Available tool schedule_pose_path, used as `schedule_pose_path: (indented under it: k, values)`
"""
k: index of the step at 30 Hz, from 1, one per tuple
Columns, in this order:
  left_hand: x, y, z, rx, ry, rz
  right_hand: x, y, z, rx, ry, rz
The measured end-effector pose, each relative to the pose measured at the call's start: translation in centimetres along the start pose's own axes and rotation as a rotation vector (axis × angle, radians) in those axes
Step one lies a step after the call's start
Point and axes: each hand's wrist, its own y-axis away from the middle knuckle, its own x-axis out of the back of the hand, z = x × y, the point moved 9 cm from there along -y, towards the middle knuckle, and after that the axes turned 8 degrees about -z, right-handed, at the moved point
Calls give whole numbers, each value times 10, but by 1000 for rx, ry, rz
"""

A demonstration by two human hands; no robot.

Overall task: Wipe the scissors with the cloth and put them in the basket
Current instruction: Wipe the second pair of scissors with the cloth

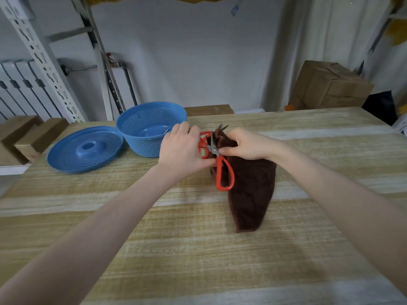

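Red-handled scissors (224,172) are held above the wooden table, blades pointing away from me and spread apart. My left hand (181,148) grips the upper red handle loop. My right hand (246,143) pinches a dark brown cloth (251,190) around the blades, whose tips poke out past the cloth. The rest of the cloth hangs down onto the table. A blue perforated basket (143,128) stands just left of my left hand, with something metallic lying in its bottom.
A blue perforated lid (84,150) lies on the table left of the basket. The wooden table (198,249) stretches toward me. Cardboard boxes (330,86) stand behind the table at the right, metal shelving uprights (41,60) at the left.
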Motion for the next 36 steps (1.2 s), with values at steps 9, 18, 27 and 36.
schedule_pose_path:
  k: [9,18,27,36]
  values:
    - [-3,0,3,-42,17,-14,1,9,16,-59,-302,-167]
    - [-9,-1,19,-105,-1,-72,2,7,13,-62,-247,-120]
    - [-13,-1,13,-90,32,-50,6,9,19,-78,-173,-12]
    - [-3,3,3,-52,32,-16,44,24,56,-247,-524,494]
